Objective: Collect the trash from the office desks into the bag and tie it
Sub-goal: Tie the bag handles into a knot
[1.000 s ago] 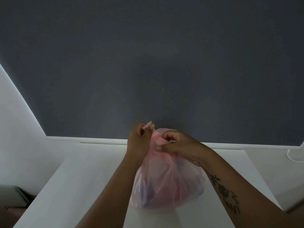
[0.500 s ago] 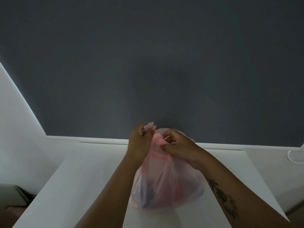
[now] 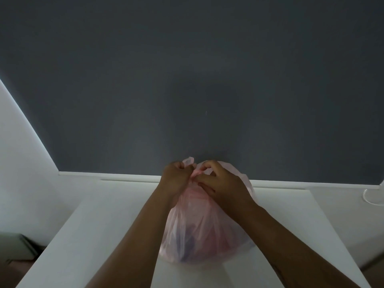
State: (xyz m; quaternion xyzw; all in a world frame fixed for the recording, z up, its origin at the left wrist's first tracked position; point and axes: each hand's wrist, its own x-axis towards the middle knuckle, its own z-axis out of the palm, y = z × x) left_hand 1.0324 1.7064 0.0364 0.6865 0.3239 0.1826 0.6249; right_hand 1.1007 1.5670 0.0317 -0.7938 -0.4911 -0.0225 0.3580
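A thin pink plastic bag (image 3: 199, 231) stands on the white desk (image 3: 104, 221), bulging with dark and reddish trash that shows dimly through the film. Both hands meet at its gathered top. My left hand (image 3: 174, 179) pinches one twisted end of the bag, and a tip of plastic sticks up above its fingers. My right hand (image 3: 220, 183) grips the other end, fingers curled over the bag's neck. The knot area between the hands is mostly hidden by fingers.
A dark grey partition (image 3: 187, 80) rises right behind the desk. A white wall (image 3: 20, 152) runs along the left. A white cable loop (image 3: 372, 196) lies at the far right edge. A dark object (image 3: 16, 248) sits low on the left.
My right hand has shifted up and over the top of the bag, closer to the left hand. The bag stays in place on the desk.
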